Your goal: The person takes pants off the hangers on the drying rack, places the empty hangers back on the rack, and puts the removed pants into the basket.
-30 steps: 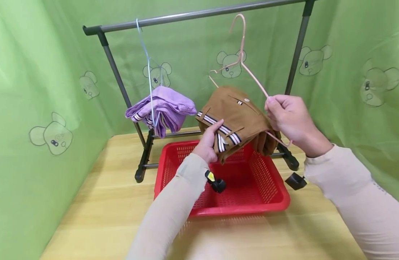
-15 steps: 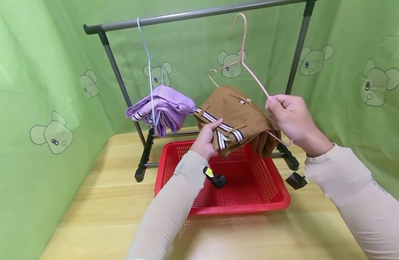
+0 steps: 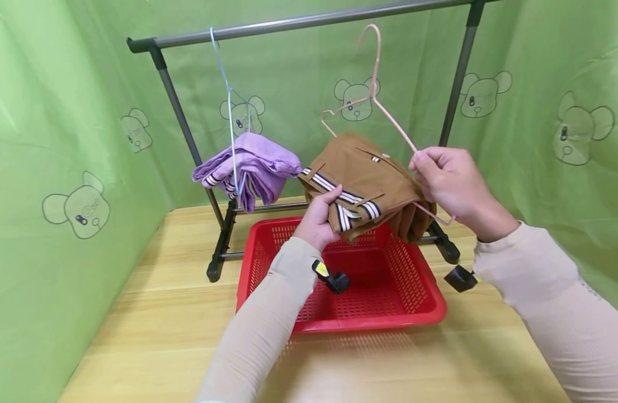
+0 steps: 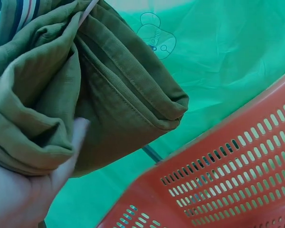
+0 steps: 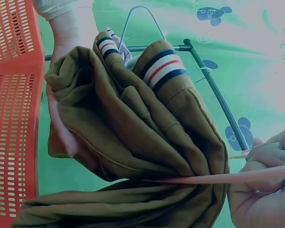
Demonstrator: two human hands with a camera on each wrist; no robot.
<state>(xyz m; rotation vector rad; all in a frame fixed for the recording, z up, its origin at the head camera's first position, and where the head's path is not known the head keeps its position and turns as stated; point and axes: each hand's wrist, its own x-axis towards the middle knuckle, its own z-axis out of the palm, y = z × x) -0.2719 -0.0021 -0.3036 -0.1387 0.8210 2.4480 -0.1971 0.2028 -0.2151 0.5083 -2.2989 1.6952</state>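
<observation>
Brown trousers (image 3: 364,168) with a striped waistband lie folded over the lower bar of a pink hanger (image 3: 392,118). My left hand (image 3: 319,221) grips their waistband end, thumb on top of the cloth; the left wrist view shows its other fingers under the folds. With my right hand (image 3: 452,182) I hold the hanger's sloping side wire, fingers curled round it. In the right wrist view the hanger's bar (image 5: 228,177) passes between layers of the trousers (image 5: 133,128). The hanger's hook stands in front of the green backdrop, below the rail, apparently not on it.
A grey clothes rack (image 3: 288,23) stands behind. From its rail hangs a blue hanger (image 3: 231,120) bearing a folded purple garment (image 3: 260,162). Under my hands a red perforated basket (image 3: 369,324) sits on the wooden table (image 3: 152,313). Green curtains (image 3: 67,280) enclose the sides.
My left hand has shifted slightly up and left with the waistband end of the trousers. My right hand keeps its grip on the hanger almost in place.
</observation>
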